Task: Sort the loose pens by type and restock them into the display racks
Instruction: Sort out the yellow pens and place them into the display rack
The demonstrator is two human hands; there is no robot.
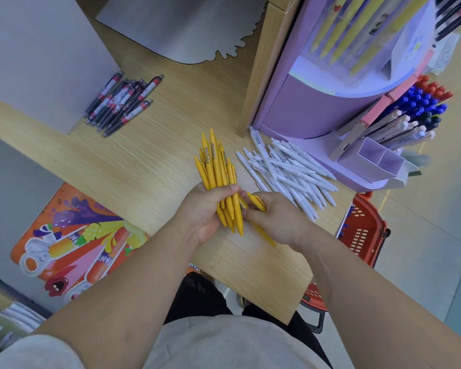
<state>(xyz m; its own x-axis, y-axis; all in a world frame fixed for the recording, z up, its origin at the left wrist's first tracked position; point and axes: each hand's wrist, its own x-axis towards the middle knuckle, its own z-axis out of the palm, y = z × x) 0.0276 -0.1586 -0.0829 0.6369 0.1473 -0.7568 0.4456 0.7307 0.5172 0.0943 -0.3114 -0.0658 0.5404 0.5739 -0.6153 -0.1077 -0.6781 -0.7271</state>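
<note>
Pale wood counter point(144, 169) fills my feed, and both bare forearms reach out over its near edge. My view has the left hand point(204, 209) wrapped round a bundle of yellow pens point(218, 177), thumb across the top and fingers curled beneath. The pens fan upward away from the body, their lower tips sticking out below the palm. Just beside it, touching the bundle, the right hand point(277, 218) pinches a single pen point(256, 201), also yellow, between thumb and curled fingers. That pen's lower end is blurred under the hand.

To the left, off the counter, lies a bright cartoon poster point(77, 235). To the right, past the counter's edge, sits a red basket point(365, 227).

Beyond the right hand a heap of white pens point(290, 171) lies loose on the wood, touching the base of the purple rack point(304, 110). Well apart, far left, a small pile of black pens point(120, 102) rests against a grey panel.

On the rack's right side, slanted slots hold beige pens point(394, 129), blue pens point(421, 102) and red pens point(434, 89).
</note>
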